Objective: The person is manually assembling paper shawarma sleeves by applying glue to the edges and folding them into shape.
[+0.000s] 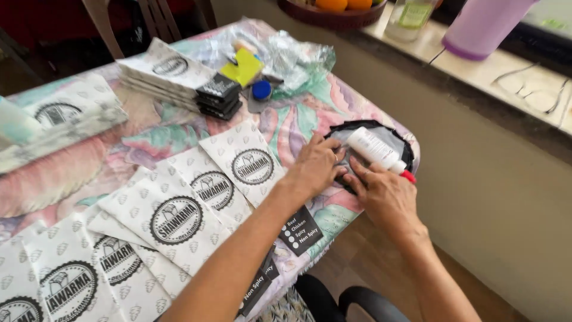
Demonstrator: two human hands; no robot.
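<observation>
A white glue bottle with a red cap (376, 149) lies across a grey and black round pad (390, 132) at the table's right edge. My right hand (386, 197) rests just below the bottle, its fingers touching the bottle's underside. My left hand (317, 165) presses flat on the pad's left side, fingers spread. Several white printed paper sleeves (196, 197) with round black logos lie overlapped in a row to the left of my hands.
A stack of folded sleeves (173, 74) sits at the table's back, beside a yellow item (243, 67), a blue cap (261, 90) and crumpled clear plastic (298, 62). A counter on the right holds a purple bottle (482, 27) and a fruit basket (333, 18). A black chair (351, 301) is below.
</observation>
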